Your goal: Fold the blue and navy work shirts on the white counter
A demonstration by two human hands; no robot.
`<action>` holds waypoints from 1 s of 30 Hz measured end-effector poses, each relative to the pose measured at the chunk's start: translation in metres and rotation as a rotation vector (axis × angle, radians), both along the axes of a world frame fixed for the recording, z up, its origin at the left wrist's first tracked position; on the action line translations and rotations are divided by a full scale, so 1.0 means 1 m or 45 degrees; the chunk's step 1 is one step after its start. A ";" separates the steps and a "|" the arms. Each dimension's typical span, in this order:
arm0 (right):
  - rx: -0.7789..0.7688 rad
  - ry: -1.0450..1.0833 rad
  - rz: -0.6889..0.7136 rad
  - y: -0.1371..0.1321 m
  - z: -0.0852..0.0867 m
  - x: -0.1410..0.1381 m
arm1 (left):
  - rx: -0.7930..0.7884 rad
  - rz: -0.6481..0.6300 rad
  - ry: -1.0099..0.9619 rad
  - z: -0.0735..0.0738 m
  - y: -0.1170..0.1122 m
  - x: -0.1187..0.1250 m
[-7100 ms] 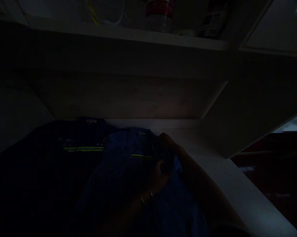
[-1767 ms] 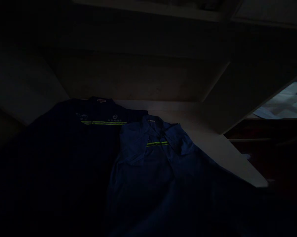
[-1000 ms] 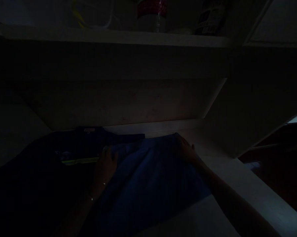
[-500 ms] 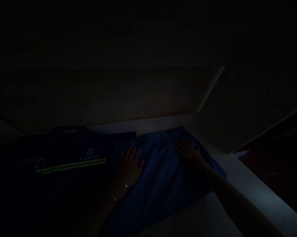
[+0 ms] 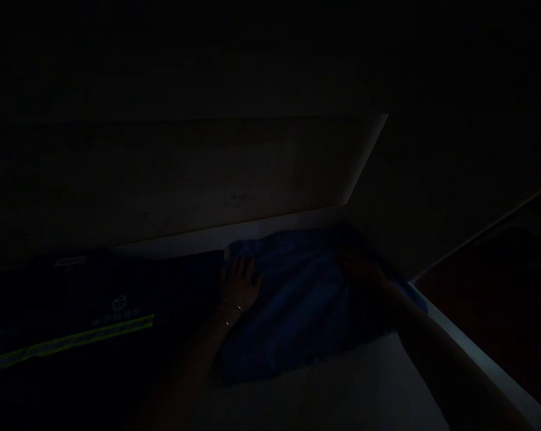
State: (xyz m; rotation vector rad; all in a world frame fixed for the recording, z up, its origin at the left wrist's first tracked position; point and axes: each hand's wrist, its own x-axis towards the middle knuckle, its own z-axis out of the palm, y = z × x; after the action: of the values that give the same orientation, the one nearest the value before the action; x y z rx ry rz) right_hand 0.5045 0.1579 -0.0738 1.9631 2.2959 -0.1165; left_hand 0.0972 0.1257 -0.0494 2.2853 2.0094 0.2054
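A blue cloth garment (image 5: 292, 299) lies spread on a pale surface, with soft creases across it. My left hand (image 5: 241, 284) rests flat with fingers apart at the garment's left edge and wears thin bangles. On the garment's right part is my right hand (image 5: 362, 269), fingers stretched out but dim and slightly blurred. To the left lies a dark navy work shirt (image 5: 175, 281) with a yellow-green reflective stripe (image 5: 90, 339), a pale printed emblem and a collar label. A narrow gap shows between the shirt and the blue garment near my left fingertips.
Very little light reaches this place. An upright panel (image 5: 252, 167) stands behind the clothes, and a dark side wall (image 5: 432, 197) rises at the right. The pale surface (image 5: 342, 383) continues in front of the garment. Beyond its right edge is a dark reddish area (image 5: 472, 305).
The blue garment has shifted right, away from the navy shirt, and my right hand has moved right with it. The view has turned a little to the right.
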 end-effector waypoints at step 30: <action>-0.324 0.730 0.339 -0.178 0.078 -0.334 | -0.431 0.693 -0.252 0.089 -0.410 -0.157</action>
State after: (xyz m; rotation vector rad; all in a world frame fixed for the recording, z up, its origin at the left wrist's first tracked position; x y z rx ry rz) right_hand 0.1709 -0.0201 0.0042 1.6262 2.6701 -1.0058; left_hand -0.0601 -0.2845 0.0400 1.4343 2.2985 0.1083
